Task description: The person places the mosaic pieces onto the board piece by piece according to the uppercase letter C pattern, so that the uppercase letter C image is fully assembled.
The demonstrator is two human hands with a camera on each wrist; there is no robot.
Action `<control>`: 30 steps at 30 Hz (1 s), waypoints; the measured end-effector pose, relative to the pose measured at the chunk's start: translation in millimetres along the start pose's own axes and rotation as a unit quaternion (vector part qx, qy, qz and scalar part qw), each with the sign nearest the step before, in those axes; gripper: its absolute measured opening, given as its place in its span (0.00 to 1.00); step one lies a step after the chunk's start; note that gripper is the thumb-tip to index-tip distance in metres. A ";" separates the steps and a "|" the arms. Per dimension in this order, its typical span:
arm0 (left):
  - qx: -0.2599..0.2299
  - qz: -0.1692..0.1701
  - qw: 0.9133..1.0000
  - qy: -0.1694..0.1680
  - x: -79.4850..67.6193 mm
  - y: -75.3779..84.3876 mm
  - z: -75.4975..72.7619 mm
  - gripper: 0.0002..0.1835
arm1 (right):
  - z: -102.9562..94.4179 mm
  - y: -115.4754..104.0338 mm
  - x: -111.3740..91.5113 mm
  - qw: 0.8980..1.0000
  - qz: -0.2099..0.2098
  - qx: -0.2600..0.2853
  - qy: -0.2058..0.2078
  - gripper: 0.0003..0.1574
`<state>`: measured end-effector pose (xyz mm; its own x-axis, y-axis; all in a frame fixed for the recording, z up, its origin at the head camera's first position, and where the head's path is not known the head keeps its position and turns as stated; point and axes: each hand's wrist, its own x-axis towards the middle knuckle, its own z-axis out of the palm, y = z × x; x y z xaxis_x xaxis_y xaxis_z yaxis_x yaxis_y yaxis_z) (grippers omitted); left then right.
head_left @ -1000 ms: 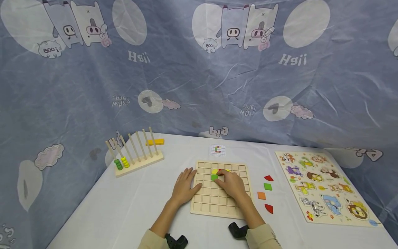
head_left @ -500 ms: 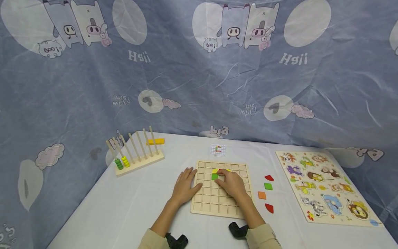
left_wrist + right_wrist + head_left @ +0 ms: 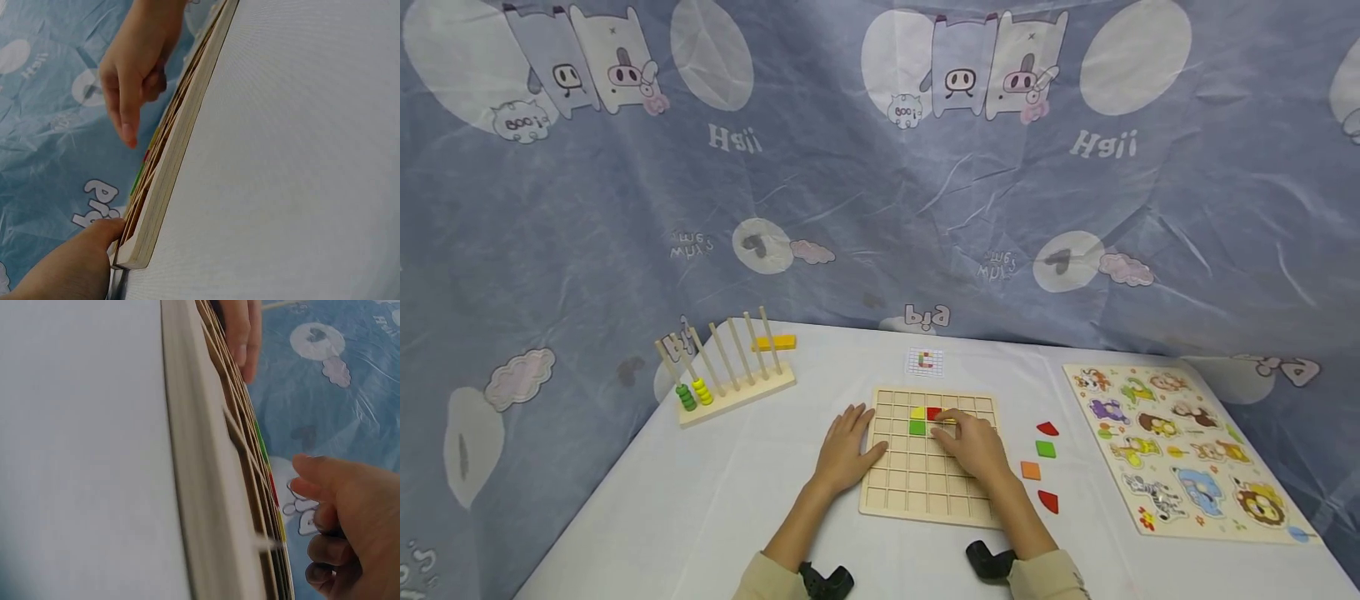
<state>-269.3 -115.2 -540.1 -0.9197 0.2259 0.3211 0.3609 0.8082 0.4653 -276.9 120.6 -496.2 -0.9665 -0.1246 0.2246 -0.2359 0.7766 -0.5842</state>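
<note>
Blue printed cloth (image 3: 850, 183) backs the white worktop (image 3: 760, 492). Your right hand (image 3: 976, 446) has shifted rightward over the grid board (image 3: 895, 487), baring the red tile (image 3: 934, 413), which lies in a cell beside the left yellow tile (image 3: 917, 412). Its thumb and forefinger stand apart; no grip seen. Judgement: red is placed. Your left hand (image 3: 842, 452), fingers spread, rests at the board's left edge.

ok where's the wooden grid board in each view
Head: the wooden grid board lies near centre, lower half.
Left wrist: edge-on, slanting from top centre to lower left.
Right wrist: edge-on, from top left of centre to bottom right of centre.
Shared landmark: its green square, a sliver in both wrist views.
</note>
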 end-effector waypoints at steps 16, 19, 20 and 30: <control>-0.002 0.000 1.000 0.003 -2.5 -0.3 -0.3 0.35 | -52.2 73.1 -18.6 0.998 0.030 0.017 0.048 0.19; -0.003 0.000 1.000 0.003 -2.4 0.4 -0.7 0.35 | -61.5 86.3 -21.9 0.998 0.040 0.002 0.047 0.20; -0.003 0.000 1.000 0.003 -2.3 0.7 -0.8 0.35 | -64.3 90.2 -22.9 0.998 0.044 0.001 0.047 0.21; -0.005 -0.003 1.000 0.002 -1.2 2.7 -0.7 0.35 | -84.5 112.9 -33.1 0.998 0.066 0.000 0.011 0.25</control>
<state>-267.2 -113.7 -538.6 -0.9213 0.2184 0.3217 0.3566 0.8042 0.4755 -263.0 264.6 -503.6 -0.9867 -0.0089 0.1626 -0.1076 0.7853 -0.6097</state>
